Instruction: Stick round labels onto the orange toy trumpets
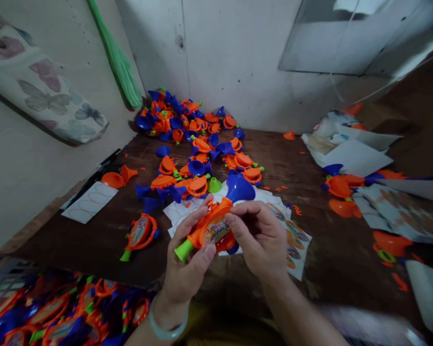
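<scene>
My left hand (189,254) grips a plastic toy horn (212,228) with an orange body, a blue flared bell and a green mouthpiece. My right hand (258,235) holds the horn's far side, its fingertips on the round printed sticker (214,230) on the body. Beneath both hands lie sheets of round stickers (296,245). Another horn with a sticker (140,233) rests on the table to the left. Farther off spreads a large pile of orange and blue horn parts (176,125).
The dark wooden table (274,149) meets pale walls at the back. A heap of assembled horns (57,312) fills the bottom left corner. Loose papers (350,156) and more orange and blue parts (341,187) lie at the right. A floral padded board (39,86) leans at the left.
</scene>
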Motion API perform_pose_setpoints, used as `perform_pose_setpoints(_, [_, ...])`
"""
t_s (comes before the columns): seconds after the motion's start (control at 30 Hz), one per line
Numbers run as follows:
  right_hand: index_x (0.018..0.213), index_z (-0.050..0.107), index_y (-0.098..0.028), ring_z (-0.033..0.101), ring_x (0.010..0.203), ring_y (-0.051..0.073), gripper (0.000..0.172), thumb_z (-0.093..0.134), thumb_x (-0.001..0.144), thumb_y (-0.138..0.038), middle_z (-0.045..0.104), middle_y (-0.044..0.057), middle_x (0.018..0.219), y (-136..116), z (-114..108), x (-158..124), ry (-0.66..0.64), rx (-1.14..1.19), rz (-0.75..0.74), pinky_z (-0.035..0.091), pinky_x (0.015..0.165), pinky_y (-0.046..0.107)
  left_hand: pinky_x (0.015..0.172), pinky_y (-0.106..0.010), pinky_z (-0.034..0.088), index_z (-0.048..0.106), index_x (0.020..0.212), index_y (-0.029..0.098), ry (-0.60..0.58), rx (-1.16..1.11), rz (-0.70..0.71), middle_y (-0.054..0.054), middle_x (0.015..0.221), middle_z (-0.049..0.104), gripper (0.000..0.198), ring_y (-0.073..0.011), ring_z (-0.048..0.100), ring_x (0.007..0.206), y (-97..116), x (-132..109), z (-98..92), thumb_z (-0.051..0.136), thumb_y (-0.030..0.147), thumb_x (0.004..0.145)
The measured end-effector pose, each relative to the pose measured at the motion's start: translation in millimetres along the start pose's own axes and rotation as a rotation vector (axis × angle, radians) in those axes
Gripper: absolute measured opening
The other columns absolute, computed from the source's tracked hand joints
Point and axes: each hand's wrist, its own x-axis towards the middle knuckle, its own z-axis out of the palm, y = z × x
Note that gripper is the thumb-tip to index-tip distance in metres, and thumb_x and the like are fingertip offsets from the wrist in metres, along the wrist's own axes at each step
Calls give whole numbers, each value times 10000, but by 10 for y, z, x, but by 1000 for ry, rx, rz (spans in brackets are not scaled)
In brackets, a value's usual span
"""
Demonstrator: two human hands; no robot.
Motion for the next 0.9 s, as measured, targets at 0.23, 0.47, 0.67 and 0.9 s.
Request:
perform_pose_setpoints(0.23, [928, 765, -257, 685, 645, 80, 129, 789, 933, -130, 774, -61, 800, 22, 32, 37, -6, -68, -64, 553, 595, 172, 1234, -430, 568, 780, 1423, 358, 82, 45, 24, -63, 1638, 669, 428, -312, 642, 1511, -9, 14, 65, 778, 199, 1025])
perform_pose_setpoints(0.47, [962, 752, -248, 716, 700, 113, 136, 754, 967, -112, 781, -31, 855, 60, 25, 76, -59, -246, -202, 590, 642, 222, 1236, -482, 575, 763, 1448, 362, 132, 157, 112, -76, 1633, 669, 464, -338, 634, 1516, -15, 0, 42, 802, 211, 1011])
perform_pose_setpoints(0.67, [1186, 714, -289, 732, 867, 180, 210, 748, 1019, -166, 755, 16, 1008, 170, 23, 121, -52, -499, -387, 652, 767, 321, 1231, -485, 579, 763, 1434, 341, 154, 264, 127, -76, 1601, 698, 436, -333, 655, 1497, -53, -10, 39, 789, 233, 1012])
perform_pose_setpoints(0.9, [1370, 646, -232, 711, 1005, 296, 400, 684, 1051, -470, 717, 139, 1230, 798, -965, 386, 75, -905, -248, 646, 895, 492, 1129, -491, 641, 801, 1173, 249, 667, 450, 346, -44, 1260, 818, 363, -283, 800, 1185, 292, 92, -623, 925, 326, 840])
